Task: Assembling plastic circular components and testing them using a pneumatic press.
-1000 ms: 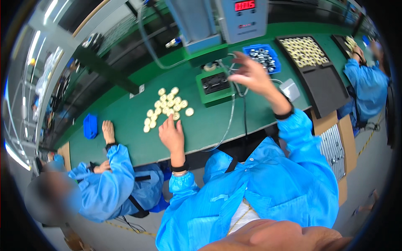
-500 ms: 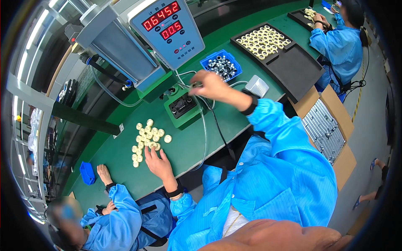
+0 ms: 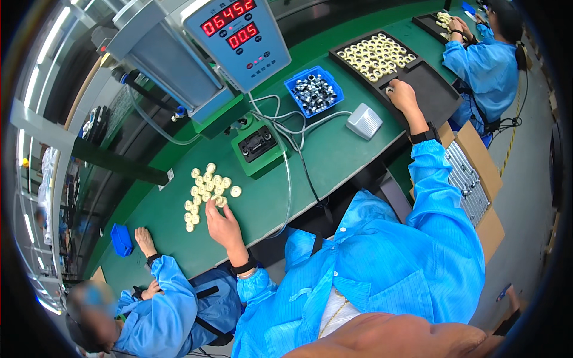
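My right hand (image 3: 404,97) is closed at the fingertips on a small cream round part (image 3: 390,90) with a dark centre. It is over the black partitioned tray (image 3: 430,106), beside the section filled with rows of similar cream parts (image 3: 373,55). On the green table, my left hand (image 3: 224,228) reaches the near side of a loose group of cream round parts (image 3: 203,190). Its thumb and fingers close around one cream part (image 3: 220,201) there, partly hidden. Between my hands stands the green press base (image 3: 260,149) with a black fixture, in which I make out no cream part.
A blue bin (image 3: 314,91) of metal sleeves stands behind cables and a grey-white pedal-like box (image 3: 363,122). The press cylinder and counter box (image 3: 256,59) rise above the fixture. Co-workers sit at left (image 3: 158,304) and far right (image 3: 482,62). An open carton (image 3: 468,179) holds metal parts.
My right hand has moved from beside the press fixture, right and away, to the black tray. My left hand stays at the cream parts, its fingers drawn closer around one.
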Demonstrator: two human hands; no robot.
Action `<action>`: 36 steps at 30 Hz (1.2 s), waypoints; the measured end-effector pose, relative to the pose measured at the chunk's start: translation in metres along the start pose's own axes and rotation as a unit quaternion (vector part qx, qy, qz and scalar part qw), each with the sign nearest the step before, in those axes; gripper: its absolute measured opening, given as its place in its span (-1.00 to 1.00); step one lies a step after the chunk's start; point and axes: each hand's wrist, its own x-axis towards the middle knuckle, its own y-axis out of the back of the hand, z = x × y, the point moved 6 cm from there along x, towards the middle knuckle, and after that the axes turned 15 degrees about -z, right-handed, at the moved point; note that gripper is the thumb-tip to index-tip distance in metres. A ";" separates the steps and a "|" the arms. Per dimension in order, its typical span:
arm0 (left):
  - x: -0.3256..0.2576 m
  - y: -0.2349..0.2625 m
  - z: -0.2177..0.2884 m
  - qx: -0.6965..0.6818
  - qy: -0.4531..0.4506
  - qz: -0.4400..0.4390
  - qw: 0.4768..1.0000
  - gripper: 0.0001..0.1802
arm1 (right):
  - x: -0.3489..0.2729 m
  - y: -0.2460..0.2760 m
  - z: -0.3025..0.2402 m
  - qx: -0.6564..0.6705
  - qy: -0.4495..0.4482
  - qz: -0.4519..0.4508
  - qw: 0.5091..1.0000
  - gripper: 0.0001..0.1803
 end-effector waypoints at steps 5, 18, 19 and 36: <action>0.008 0.003 0.014 0.051 -0.027 -0.023 0.998 -0.46 | -0.003 -0.001 0.010 0.095 0.024 0.017 0.995 -0.69; 0.015 0.000 -0.005 -0.021 -0.003 -0.038 0.999 -0.59 | -0.029 -0.010 -0.188 -0.025 0.351 0.001 0.936 -0.60; 0.016 -0.001 -0.006 -0.030 -0.002 -0.032 0.999 -0.61 | -0.021 -0.022 -0.189 -0.087 0.313 -0.014 0.946 -0.61; -0.009 0.023 -0.025 -0.191 0.062 0.057 0.978 -0.68 | 0.013 -0.056 -0.170 -0.090 0.335 0.040 0.937 -0.69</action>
